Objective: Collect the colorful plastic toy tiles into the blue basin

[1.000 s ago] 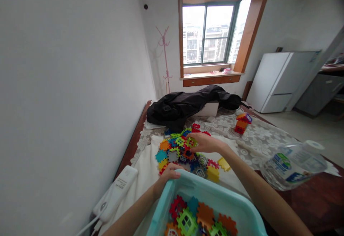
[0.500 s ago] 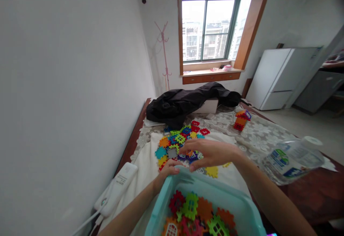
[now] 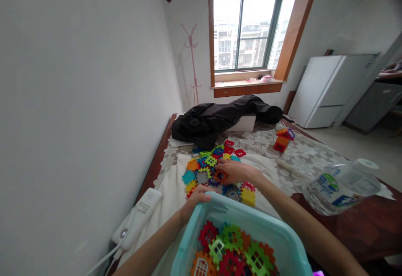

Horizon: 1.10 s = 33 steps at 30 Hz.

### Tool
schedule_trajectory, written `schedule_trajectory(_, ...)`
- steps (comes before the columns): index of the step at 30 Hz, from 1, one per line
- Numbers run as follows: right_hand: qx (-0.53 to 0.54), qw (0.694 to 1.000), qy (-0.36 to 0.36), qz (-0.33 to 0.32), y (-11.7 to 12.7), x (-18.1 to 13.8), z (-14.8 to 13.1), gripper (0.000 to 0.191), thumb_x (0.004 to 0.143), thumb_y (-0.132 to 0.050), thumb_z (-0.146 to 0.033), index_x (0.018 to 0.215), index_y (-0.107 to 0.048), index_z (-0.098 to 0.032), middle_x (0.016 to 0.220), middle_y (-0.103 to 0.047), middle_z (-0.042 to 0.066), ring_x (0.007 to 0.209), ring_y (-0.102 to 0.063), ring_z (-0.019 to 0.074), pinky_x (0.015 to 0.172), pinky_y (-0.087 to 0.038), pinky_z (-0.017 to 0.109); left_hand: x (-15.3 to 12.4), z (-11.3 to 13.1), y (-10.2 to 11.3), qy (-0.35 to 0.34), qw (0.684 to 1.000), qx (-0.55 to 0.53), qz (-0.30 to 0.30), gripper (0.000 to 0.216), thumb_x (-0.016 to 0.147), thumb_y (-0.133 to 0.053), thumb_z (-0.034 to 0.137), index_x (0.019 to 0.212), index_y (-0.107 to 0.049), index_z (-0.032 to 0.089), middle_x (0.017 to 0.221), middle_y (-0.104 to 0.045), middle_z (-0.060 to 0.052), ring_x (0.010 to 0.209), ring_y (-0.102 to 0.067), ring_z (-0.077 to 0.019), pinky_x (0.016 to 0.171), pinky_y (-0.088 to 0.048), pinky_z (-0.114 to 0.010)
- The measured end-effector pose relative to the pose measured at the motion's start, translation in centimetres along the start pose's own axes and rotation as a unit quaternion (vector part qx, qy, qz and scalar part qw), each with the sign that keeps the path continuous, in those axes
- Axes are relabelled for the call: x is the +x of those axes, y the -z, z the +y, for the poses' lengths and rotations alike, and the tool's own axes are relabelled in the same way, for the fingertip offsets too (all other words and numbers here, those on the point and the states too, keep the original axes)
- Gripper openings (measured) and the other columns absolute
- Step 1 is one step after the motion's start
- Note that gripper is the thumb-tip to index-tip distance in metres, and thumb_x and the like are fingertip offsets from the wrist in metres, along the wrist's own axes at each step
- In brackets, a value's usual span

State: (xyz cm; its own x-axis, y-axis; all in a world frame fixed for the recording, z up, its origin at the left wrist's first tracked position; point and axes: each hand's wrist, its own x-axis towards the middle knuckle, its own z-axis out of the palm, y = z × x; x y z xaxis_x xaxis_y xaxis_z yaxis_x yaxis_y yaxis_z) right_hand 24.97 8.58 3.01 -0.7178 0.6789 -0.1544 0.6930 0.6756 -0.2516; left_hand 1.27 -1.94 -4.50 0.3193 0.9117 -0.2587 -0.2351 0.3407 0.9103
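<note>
A light teal plastic tub sits close in front of me, with colorful notched building pieces inside. My left hand is closed over the tub's far left corner. Beyond the rim, a loose pile of flat interlocking pieces in many colors lies on a white cloth. My right hand reaches across the tub into this pile, its fingers extended over the pieces. An orange window piece lies just beneath those fingers; I cannot make out a grip on it. Yellow pieces lie nearer the tub.
A large clear plastic bottle stands on the right. A small built house is farther back on the lace tablecloth. Black fabric lies across a white box. At left, a white power strip runs along the wall.
My right hand has moved forward and down from above the rim into the pile. Pieces inside the tub are arranged differently, with another light green one on top. My left hand stays on the rim.
</note>
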Motion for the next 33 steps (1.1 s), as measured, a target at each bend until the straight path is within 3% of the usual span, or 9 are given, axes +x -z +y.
schedule_trajectory(5, 0.026, 1.000, 0.007, 0.005, 1.1, -0.3, 0.3, 0.051, 0.086, -0.081, -0.031, 0.134, -0.074, -0.017, 0.129, -0.075, 0.015, 0.113, -0.075, 0.0317, 0.098, -0.059, 0.036, 0.0, 0.0, -0.1, 0.005, 1.000, -0.002, 0.009, 0.041, 0.061, -0.085, 0.048, 0.087, -0.072, 0.020, 0.081, -0.072, -0.004, 0.079, -0.064, -0.0250, 0.074, -0.048, -0.036)
schedule_trajectory(11, 0.058, 0.998, -0.006, 0.025, 1.6, -0.7, 1.6, 0.059, 0.087, -0.080, -0.030, 0.143, -0.067, -0.017, 0.140, -0.071, 0.017, 0.124, -0.070, 0.0336, 0.106, -0.056, 0.040, -0.1, 0.5, -0.3, 0.013, 1.000, 0.006, -0.013, 0.037, 0.062, -0.083, 0.048, 0.085, -0.075, 0.021, 0.080, -0.073, -0.004, 0.076, -0.063, -0.0228, 0.074, -0.047, -0.035)
schedule_trajectory(17, -0.009, 1.000, -0.008, -0.004, 1.1, -0.6, 0.6, 0.042, 0.081, -0.082, -0.033, 0.119, -0.075, -0.016, 0.129, -0.070, 0.018, 0.116, -0.070, 0.0338, 0.102, -0.057, 0.040, -0.1, 0.4, -0.3, 0.007, 1.000, 0.004, -0.012, 0.038, 0.063, -0.082, 0.048, 0.086, -0.077, 0.018, 0.079, -0.073, -0.005, 0.073, -0.062, -0.0230, 0.071, -0.046, -0.035)
schedule_trajectory(24, -0.047, 0.999, -0.026, 0.012, -0.4, 0.0, 0.7, 0.043, 0.077, -0.083, -0.041, 0.110, -0.077, -0.015, 0.137, -0.064, 0.021, 0.128, -0.061, 0.0414, 0.109, -0.056, 0.053, 0.1, 0.0, -0.1, 0.010, 1.000, -0.002, 0.002, 0.042, 0.060, -0.084, 0.048, 0.088, -0.075, 0.018, 0.083, -0.073, -0.007, 0.078, -0.064, -0.0252, 0.073, -0.048, -0.036)
schedule_trajectory(29, -0.055, 0.998, -0.019, 0.023, -0.3, -0.2, 0.9, 0.041, 0.074, -0.085, -0.040, 0.105, -0.080, -0.014, 0.139, -0.065, 0.022, 0.131, -0.061, 0.0433, 0.112, -0.055, 0.055, -0.2, 0.5, -0.5, 0.010, 1.000, -0.004, 0.011, 0.042, 0.058, -0.085, 0.047, 0.086, -0.073, 0.018, 0.085, -0.075, -0.006, 0.078, -0.064, -0.0239, 0.074, -0.050, -0.036)
schedule_trajectory(33, -0.072, 0.996, -0.046, 0.028, -0.2, -0.5, 1.0, 0.035, 0.076, -0.084, -0.040, 0.101, -0.084, -0.017, 0.154, -0.061, 0.021, 0.143, -0.055, 0.0439, 0.116, -0.051, 0.052, -0.2, 0.5, -0.6, 0.031, 0.999, -0.016, 0.027, 0.041, 0.055, -0.084, 0.046, 0.085, -0.070, 0.020, 0.093, -0.079, -0.005, 0.082, -0.068, -0.0246, 0.075, -0.051, -0.036)
